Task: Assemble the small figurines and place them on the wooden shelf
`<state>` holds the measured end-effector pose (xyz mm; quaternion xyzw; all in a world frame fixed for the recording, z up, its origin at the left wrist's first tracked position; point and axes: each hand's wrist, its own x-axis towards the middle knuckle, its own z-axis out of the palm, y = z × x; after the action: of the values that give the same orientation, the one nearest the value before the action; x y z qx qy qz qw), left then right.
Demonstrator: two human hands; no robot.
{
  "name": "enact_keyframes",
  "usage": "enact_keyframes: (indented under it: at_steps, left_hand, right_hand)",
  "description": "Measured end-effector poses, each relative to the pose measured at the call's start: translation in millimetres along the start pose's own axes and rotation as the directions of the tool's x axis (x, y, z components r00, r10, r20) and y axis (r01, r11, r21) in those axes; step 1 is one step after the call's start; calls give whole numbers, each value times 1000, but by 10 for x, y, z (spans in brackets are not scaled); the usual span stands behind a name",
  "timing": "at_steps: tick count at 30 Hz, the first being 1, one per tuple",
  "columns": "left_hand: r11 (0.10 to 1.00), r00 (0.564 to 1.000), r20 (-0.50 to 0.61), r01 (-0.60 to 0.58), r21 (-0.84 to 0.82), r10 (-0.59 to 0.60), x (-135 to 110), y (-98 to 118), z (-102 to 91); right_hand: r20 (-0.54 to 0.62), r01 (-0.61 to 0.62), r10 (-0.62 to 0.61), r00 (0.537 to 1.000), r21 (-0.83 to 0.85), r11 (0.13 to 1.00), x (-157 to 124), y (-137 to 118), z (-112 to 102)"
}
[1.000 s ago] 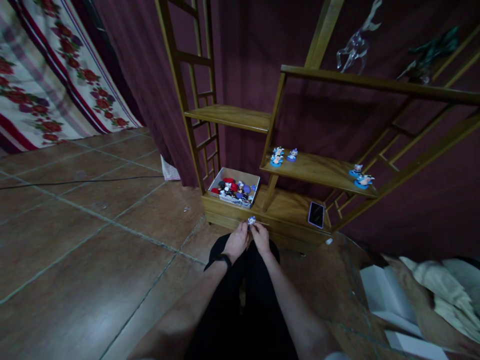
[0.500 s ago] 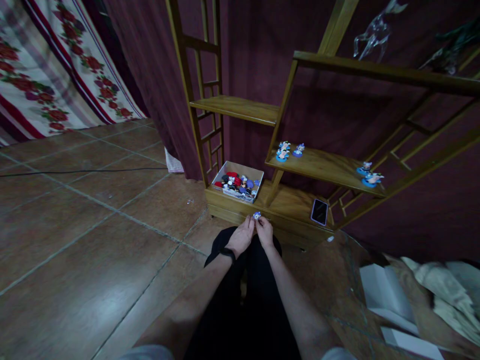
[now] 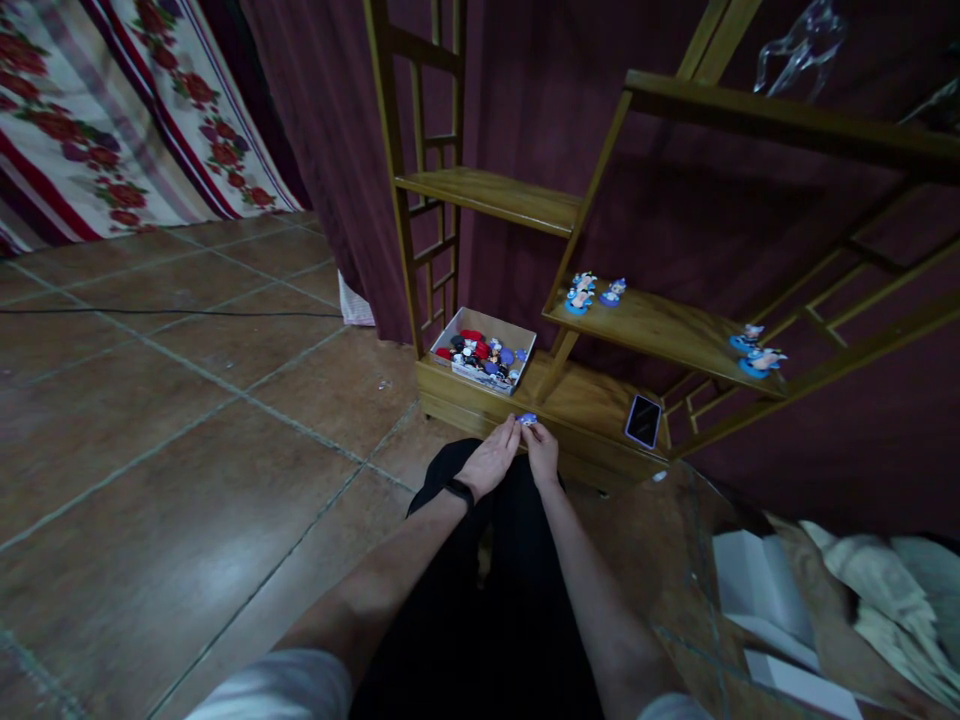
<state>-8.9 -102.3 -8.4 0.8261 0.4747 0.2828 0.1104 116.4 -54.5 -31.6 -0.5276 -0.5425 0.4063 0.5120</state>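
Above my knees, a small purple-and-white figurine [image 3: 528, 420] is pinched at the fingertips of my right hand [image 3: 543, 456]. My left hand [image 3: 491, 461], with a black band on its wrist, meets it from the other side, its fingers together and their tips against the figurine. The fingers partly cover the figurine's lower part. Just beyond my hands, an open white box [image 3: 487, 384] holds several red, black, white and purple figurines and bases. More figurines stand on the middle shelf: blue-based ones [image 3: 579, 296] and a purple one [image 3: 613, 292] at its left end, others [image 3: 763, 361] at its right.
The wooden shelf unit [image 3: 487, 197] rises in front of me. A phone [image 3: 643, 420] lies on its lower board. A clear horse figure [image 3: 802, 50] stands on the top shelf. White box pieces [image 3: 761, 590] and pale cloth [image 3: 892, 600] lie on the floor at right.
The figurine has been tilted between my fingers and now shows more purple. My hands have shifted slightly up and right in view, and the camera has turned a little.
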Motion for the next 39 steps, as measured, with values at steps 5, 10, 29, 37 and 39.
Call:
enact_keyframes:
  at_steps: [5,10,29,37,39]
  left_hand:
    - [999,1000,11,-14,49,13,4,1,-9]
    - [963,996,82,-47,265,26,12,9,-32]
    - [950,979,-70,167,-262,-191,43,-19,-135]
    - [736,884,-129,285,-613,-450,171,-194,80]
    - [659,860,-101,302,-689,-500,200,-251,123]
  right_hand:
    - [-11,-8,8,1000,2,1000,-9,-6,-1]
    - [-12,-6,7,1000,62,998,4,14,7]
    - [-31,-66,69,997,85,994,20,72,97]
    - [-33,-23,25,999,54,998,18,16,113]
    - [-23,-37,39,999,74,997,13,31,113]
